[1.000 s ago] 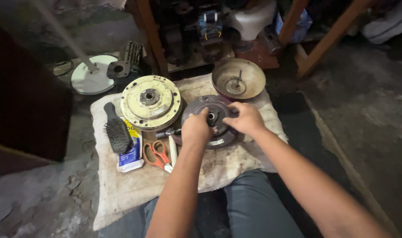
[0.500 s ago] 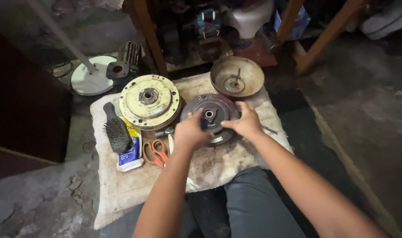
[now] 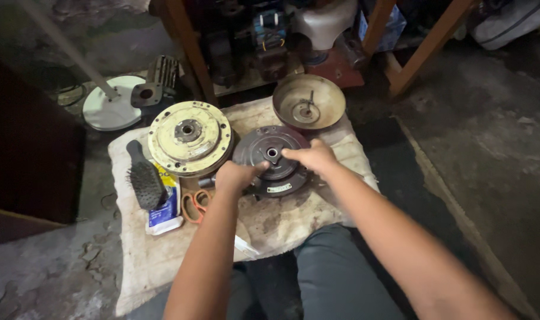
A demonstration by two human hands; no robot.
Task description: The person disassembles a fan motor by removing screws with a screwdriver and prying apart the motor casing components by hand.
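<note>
On stained cloth over concrete floor: left hand & right hand both gripping dark disc.

A small repair workshop is shown: worn machine parts, a yellowed round housing, a dark metal disc and a rusty bowl-shaped cover, are spread on a stained cloth over a cracked concrete floor, beneath a cluttered wooden bench.

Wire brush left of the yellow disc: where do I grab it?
Take the wire brush by its narrow handle end, coming from above on the far side. The bristle head faces up and lies partly on the blue packet; the handle juts clear over the cloth.
</note>
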